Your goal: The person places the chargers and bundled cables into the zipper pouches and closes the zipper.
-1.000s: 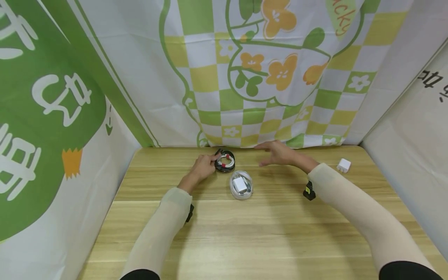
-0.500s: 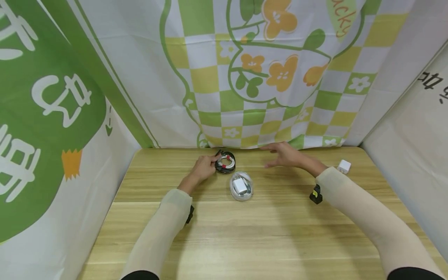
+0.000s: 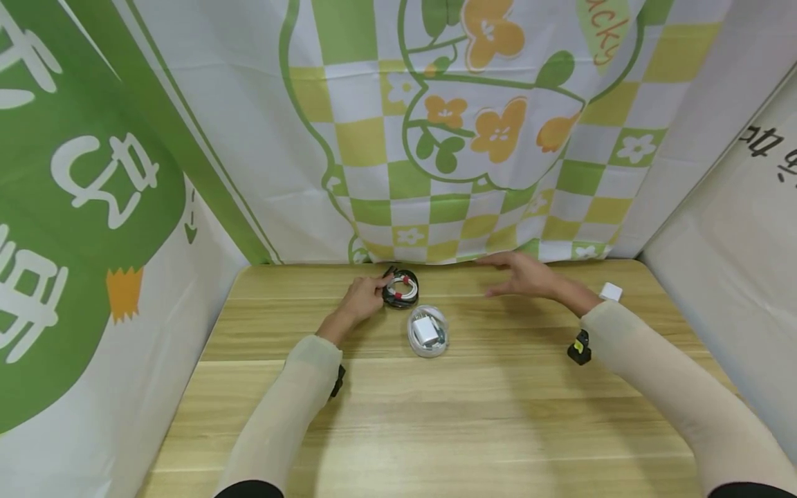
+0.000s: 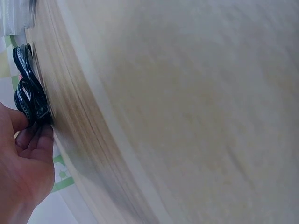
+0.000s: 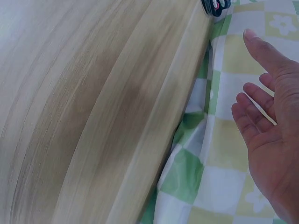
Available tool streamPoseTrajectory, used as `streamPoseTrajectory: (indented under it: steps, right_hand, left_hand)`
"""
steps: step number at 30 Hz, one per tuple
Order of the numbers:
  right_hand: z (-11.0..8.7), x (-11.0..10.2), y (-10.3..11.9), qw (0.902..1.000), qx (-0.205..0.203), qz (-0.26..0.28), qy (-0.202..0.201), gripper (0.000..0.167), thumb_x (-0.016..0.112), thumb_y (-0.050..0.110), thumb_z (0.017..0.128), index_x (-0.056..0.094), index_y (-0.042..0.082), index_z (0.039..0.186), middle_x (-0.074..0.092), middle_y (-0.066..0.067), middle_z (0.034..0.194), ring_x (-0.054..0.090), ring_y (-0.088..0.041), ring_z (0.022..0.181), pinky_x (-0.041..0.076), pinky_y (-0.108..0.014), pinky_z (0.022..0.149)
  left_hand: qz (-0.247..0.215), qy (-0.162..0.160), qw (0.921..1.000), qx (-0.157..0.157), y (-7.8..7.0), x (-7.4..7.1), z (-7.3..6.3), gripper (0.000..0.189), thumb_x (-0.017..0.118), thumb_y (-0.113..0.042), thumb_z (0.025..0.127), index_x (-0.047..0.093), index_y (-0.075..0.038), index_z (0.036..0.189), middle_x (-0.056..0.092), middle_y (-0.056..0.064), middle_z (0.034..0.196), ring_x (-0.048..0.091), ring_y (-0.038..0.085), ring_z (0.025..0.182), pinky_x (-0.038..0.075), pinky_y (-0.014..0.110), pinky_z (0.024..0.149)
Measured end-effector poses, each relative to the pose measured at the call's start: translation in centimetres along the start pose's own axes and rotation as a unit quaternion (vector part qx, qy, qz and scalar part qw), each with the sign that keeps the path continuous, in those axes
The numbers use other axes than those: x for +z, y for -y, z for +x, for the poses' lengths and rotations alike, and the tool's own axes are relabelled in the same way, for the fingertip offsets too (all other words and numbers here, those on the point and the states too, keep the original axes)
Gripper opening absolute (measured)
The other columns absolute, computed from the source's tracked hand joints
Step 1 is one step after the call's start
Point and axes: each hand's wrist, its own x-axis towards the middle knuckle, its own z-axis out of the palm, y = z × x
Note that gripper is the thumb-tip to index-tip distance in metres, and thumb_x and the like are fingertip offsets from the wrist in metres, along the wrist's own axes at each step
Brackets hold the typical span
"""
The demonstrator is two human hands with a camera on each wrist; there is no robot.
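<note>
Near the back edge of the table, my left hand (image 3: 363,296) pinches the left side of a coiled black cable (image 3: 411,300) between thumb and fingers. A white cable (image 3: 414,288) with red ties lies inside that coil. The left wrist view shows the thumb and fingertips of the left hand (image 4: 28,163) at the end of the looped black cable (image 4: 32,84). Just in front of the coil lies a clear round bundle (image 3: 445,332) with a white charger plug (image 3: 426,330) on it. My right hand (image 3: 526,274) holds nothing, its fingers spread and pointing left over the back edge.
A second white charger plug (image 3: 611,291) lies at the back right, close behind the right wrist. The wooden table (image 3: 448,429) meets a printed checkered cloth (image 3: 448,207) at its back edge. Cloth walls stand at both sides.
My right hand has drifted to the right, away from the coil, and its wrist now comes close to the plug at the right. The left hand and the cables have stayed put.
</note>
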Motion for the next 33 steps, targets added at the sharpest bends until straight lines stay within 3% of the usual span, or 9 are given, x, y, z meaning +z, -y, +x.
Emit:
streamPoseTrajectory:
  steps: [12,24,33]
  right_hand:
    - [-2.5,-2.1,-2.0,0.9990,0.015,-0.019,-0.037,0.072,0.095,0.020,0.080,0.065,-0.003,0.141,0.067,-0.022,0.140,0.070,-0.045,0.116,0.057,-0.058,0.098]
    - [-4.5,-3.2,-3.7,0.9983,0.014,-0.013,-0.054,0.070,0.094,0.016,0.080,0.064,-0.002,0.141,0.066,-0.025,0.140,0.071,-0.047,0.113,0.057,-0.058,0.098]
    - [-6.8,-4.3,-4.7,0.9967,0.061,0.000,-0.053,0.072,0.091,0.022,0.085,0.061,0.000,0.146,0.062,-0.024,0.146,0.068,-0.044,0.121,0.056,-0.059,0.096]
  left_hand:
    - [-0.001,0.006,0.9999,-0.010,0.1,0.0,0.1,0.059,0.051,0.004,0.092,0.060,-0.014,0.148,0.060,0.013,0.147,0.026,0.013,0.056,0.029,0.027,0.055]
    - [-0.014,-0.002,0.9998,-0.012,0.1,-0.1,-0.2,0.058,0.051,0.006,0.093,0.062,-0.013,0.146,0.060,0.017,0.146,0.030,0.017,0.058,0.031,0.028,0.057]
    - [-0.027,0.006,0.9994,-0.023,0.1,0.0,-0.3,0.057,0.049,0.003,0.095,0.060,-0.015,0.148,0.058,0.016,0.149,0.023,0.014,0.054,0.027,0.027,0.054]
